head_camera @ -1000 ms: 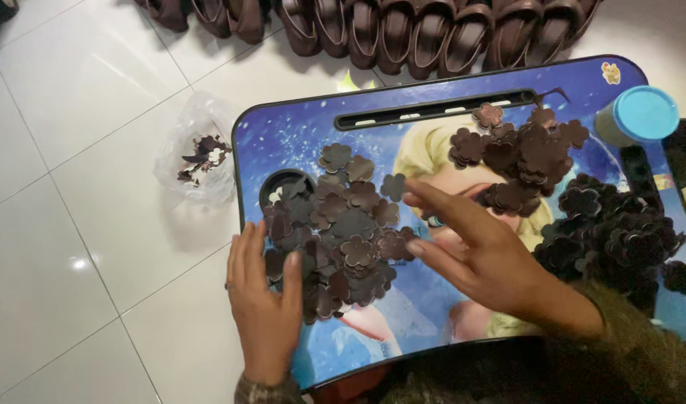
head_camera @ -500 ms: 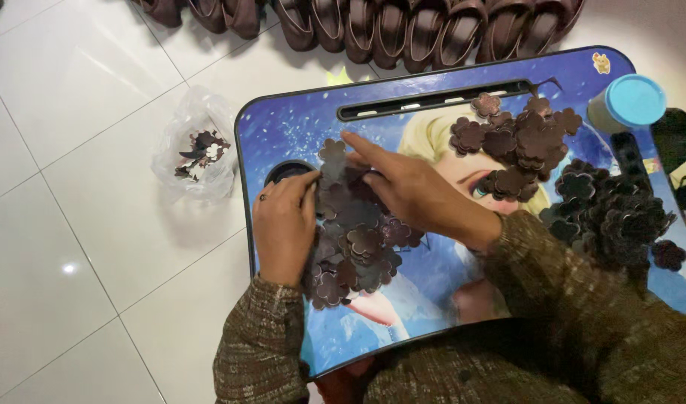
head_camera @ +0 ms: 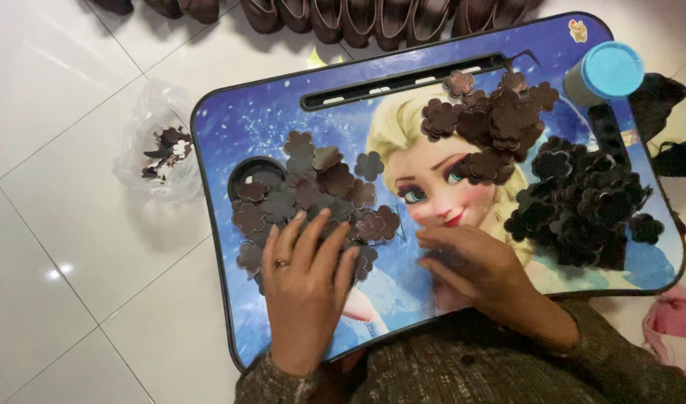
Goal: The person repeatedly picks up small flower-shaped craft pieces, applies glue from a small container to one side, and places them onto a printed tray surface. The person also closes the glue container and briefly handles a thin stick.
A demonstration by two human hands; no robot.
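Observation:
A blue lap table (head_camera: 283,112) with a cartoon picture carries several dark brown flower-shaped cutouts. My left hand (head_camera: 307,278), a ring on one finger, lies flat with fingers spread on the left pile of cutouts (head_camera: 313,191). My right hand (head_camera: 478,269) rests on the table's middle, fingers curled low against the surface beside that pile; whether it holds a cutout is hidden. Two more piles lie at the upper middle (head_camera: 492,127) and at the right (head_camera: 582,198).
A light blue cylinder (head_camera: 606,71) stands at the table's far right corner. A clear plastic bag (head_camera: 160,150) with brown scraps lies on the white tiled floor to the left. Dark brown sandals (head_camera: 358,19) line the far edge. Pink cloth (head_camera: 672,325) shows at the right.
My right hand has pulled back from the left pile toward me onto the table's middle. My left hand has slid down and flattened onto the near part of that pile. The camera has moved closer.

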